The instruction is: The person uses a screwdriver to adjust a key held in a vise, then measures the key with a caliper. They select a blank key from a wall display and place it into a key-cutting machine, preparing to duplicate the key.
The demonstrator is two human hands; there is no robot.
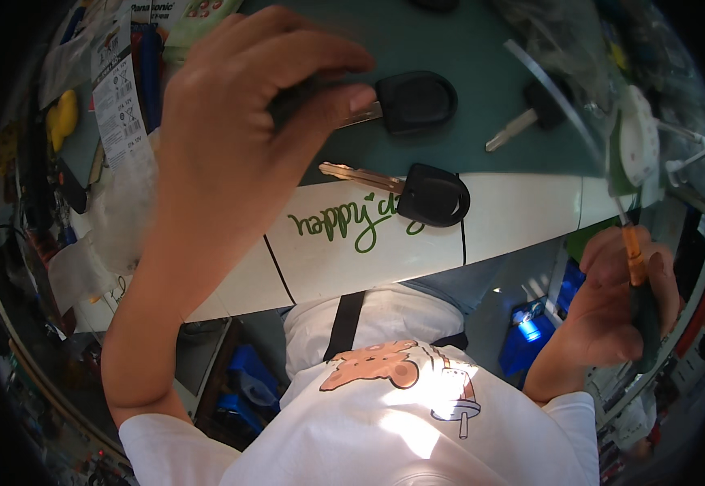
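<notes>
My left hand (239, 105) hovers over the dark green mat (482, 89), its fingers curved and the thumb apart from them. Just beyond the thumb lies a black-headed key (417, 101), its blade partly hidden by the hand. A second black-headed key (433, 194) rests closer to me, across the mat's border and a white strip, its blade pointing left. Over at the right edge, my right hand (604, 300) is wrapped round a screwdriver (635, 251) with an orange and dark handle, its thin shaft pointing away from me.
Another key (531, 117) lies farther right on the mat. Beside it are clear plastic bags (596, 49) and a white plastic part (638, 138). Packaging with a white label (117, 105) and a yellow object (62, 119) crowd the left. Blue bins (251, 377) stand below the white table edge (369, 275).
</notes>
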